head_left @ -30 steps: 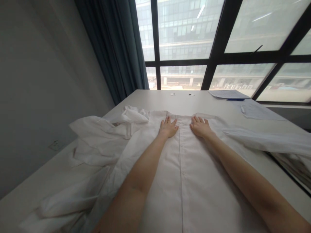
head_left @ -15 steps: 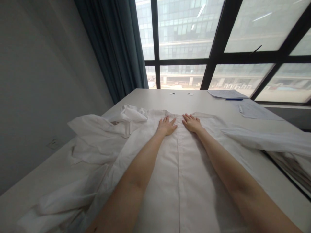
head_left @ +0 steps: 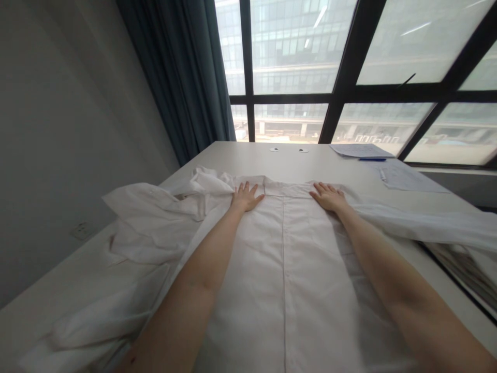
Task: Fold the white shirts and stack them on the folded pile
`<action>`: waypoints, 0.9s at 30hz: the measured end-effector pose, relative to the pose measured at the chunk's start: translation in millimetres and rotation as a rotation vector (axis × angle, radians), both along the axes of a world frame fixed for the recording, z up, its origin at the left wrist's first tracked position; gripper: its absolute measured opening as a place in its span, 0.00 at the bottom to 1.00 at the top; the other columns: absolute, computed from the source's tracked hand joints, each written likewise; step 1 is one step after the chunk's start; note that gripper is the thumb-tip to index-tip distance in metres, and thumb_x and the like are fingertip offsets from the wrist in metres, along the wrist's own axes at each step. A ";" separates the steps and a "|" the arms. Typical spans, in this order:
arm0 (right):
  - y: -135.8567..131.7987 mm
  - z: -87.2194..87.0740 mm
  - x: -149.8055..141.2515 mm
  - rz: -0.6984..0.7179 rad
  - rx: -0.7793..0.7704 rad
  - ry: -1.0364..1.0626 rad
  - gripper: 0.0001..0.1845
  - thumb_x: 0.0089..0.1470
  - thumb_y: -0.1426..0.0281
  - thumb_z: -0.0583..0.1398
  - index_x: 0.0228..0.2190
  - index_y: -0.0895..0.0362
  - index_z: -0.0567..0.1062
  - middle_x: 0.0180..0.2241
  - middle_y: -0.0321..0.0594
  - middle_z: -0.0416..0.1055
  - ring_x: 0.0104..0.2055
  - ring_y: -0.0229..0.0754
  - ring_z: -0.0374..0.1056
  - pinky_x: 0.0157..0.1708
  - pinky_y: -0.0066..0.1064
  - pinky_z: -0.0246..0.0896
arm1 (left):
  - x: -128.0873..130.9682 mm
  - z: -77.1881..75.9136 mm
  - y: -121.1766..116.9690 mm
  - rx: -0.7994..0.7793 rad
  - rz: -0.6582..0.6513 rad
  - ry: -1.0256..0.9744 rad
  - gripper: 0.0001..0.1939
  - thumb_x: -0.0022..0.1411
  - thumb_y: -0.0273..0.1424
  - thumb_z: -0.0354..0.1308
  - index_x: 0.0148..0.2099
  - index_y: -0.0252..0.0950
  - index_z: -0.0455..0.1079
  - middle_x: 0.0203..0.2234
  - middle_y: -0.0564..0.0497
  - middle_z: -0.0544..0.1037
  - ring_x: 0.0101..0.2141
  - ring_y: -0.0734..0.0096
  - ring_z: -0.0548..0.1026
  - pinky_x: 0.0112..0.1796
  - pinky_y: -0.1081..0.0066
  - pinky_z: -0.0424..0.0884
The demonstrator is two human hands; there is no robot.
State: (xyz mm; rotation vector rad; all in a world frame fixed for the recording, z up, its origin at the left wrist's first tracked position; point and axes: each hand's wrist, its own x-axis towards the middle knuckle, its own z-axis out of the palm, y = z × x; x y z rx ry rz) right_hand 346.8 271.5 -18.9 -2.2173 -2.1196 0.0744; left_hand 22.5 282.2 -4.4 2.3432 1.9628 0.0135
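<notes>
**Table and edges.** I read a white button-front shirt (head_left: 283,290) lying flat along the long axis of a white table (head_left: 248,160), its placket running straight away from me. One button shows on the placket. On the left, bunched fabric (head_left: 155,212) piles in loose folds toward the wall (head_left: 58,129), and a wall socket (head_left: 82,230) sits just above the table's edge there. On the right, a sleeve (head_left: 423,223) stretches out to the frame edge and passes over the table's right edge, so that side has little margin.

Open room lies beyond the shirt's far end: a bare strip of table runs up to the window (head_left: 291,52), with two small round white marks (head_left: 288,149) on it. Papers (head_left: 361,150) and a blue pen (head_left: 371,159) sit in the far right corner, well apart from the shirt, with a second sheet (head_left: 407,178) nearer the sleeve.

**Hands.** My left hand (head_left: 245,198) and right hand (head_left: 328,197) are both open, palms down, fingers spread, pressing on the fabric near the far band. Neither grips anything. They stand well apart, one on each side of the placket, with forearms reaching forward over the shirt.
</notes>
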 end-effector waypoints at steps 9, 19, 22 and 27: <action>-4.1 -2.5 11.6 -0.120 0.083 -0.038 0.34 0.62 0.51 0.40 0.64 0.52 0.58 0.66 0.44 0.52 0.65 0.55 0.50 0.60 0.55 0.45 | -32.0 -1.0 4.5 0.054 0.080 0.008 0.35 0.68 0.50 0.34 0.71 0.39 0.45 0.70 0.48 0.42 0.67 0.53 0.42 0.62 0.55 0.52; -37.1 14.7 4.0 -0.109 0.302 -0.105 0.27 0.61 0.68 0.44 0.57 0.65 0.66 0.61 0.57 0.59 0.64 0.54 0.52 0.61 0.53 0.39 | -19.6 14.3 -41.0 0.179 0.018 0.071 0.26 0.69 0.29 0.37 0.65 0.29 0.56 0.66 0.36 0.52 0.61 0.53 0.61 0.57 0.57 0.60; -56.5 16.3 -17.8 0.033 0.332 -0.088 0.28 0.60 0.70 0.45 0.60 0.63 0.61 0.65 0.51 0.55 0.66 0.49 0.48 0.64 0.50 0.34 | 0.3 13.1 -74.5 0.189 -0.129 0.066 0.26 0.69 0.35 0.41 0.66 0.35 0.56 0.67 0.44 0.54 0.65 0.59 0.52 0.61 0.60 0.53; -106.1 6.1 -48.1 0.296 0.246 -0.026 0.27 0.61 0.64 0.48 0.60 0.55 0.64 0.63 0.43 0.60 0.63 0.43 0.57 0.61 0.40 0.49 | 15.9 -0.4 -124.3 0.165 -0.299 0.040 0.27 0.70 0.43 0.40 0.67 0.44 0.54 0.67 0.49 0.54 0.66 0.61 0.51 0.62 0.56 0.51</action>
